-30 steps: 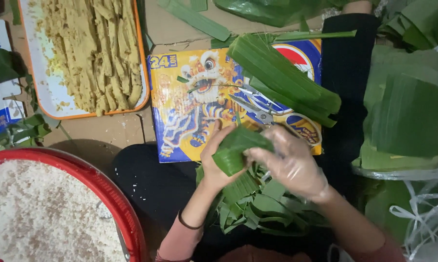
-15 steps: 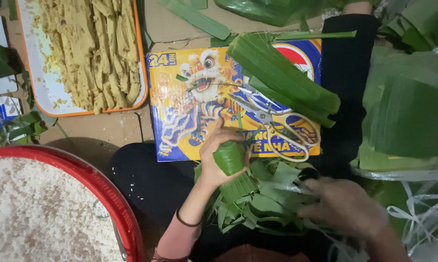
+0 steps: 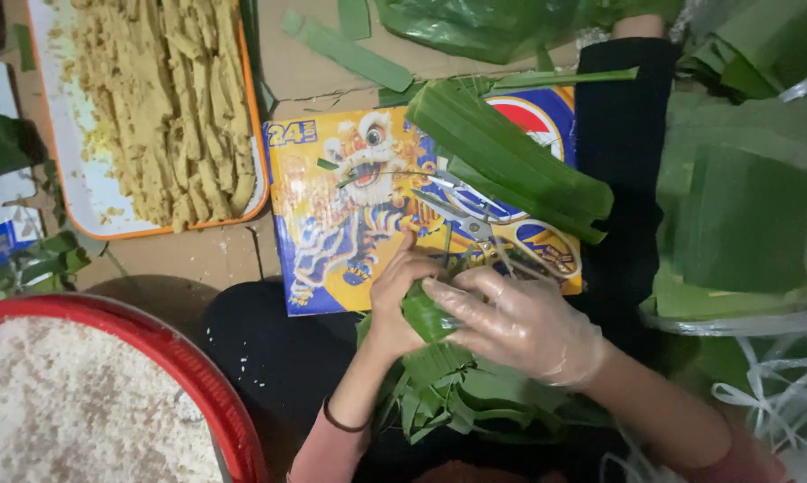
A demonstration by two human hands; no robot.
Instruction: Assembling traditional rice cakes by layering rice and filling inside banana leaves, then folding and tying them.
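Green leaf parcel: small and folded, held over your lap at the near edge of the printed board. Your left hand wraps it from the left, bare fingers curled around it. Your right hand, in a clear plastic glove, presses on it from the right, fingertips laid across its top. Both hands are closed on the parcel; what is inside it is hidden.

Leaf scraps: loose heap of cut green pieces on your lap, directly under the hands.

Board: flat yellow and blue cardboard with a lion-dance picture, lying just beyond the hands.

Scissors: pale handles, resting on the board, apart from both hands.

Leaf strips: a bundle of long green strips lying slantwise across the board's far right corner.

Tray: orange-rimmed, upper left, loaded with yellowish sticks, possibly a bean filling.

Basin: red-rimmed, lower left, full of white rice.

Folded leaves: stack of wide green sheets at the right, well apart from the hands.

White strings: loose plastic ties, lower right, below that stack.

Wrist band: thin dark loop on your left forearm.
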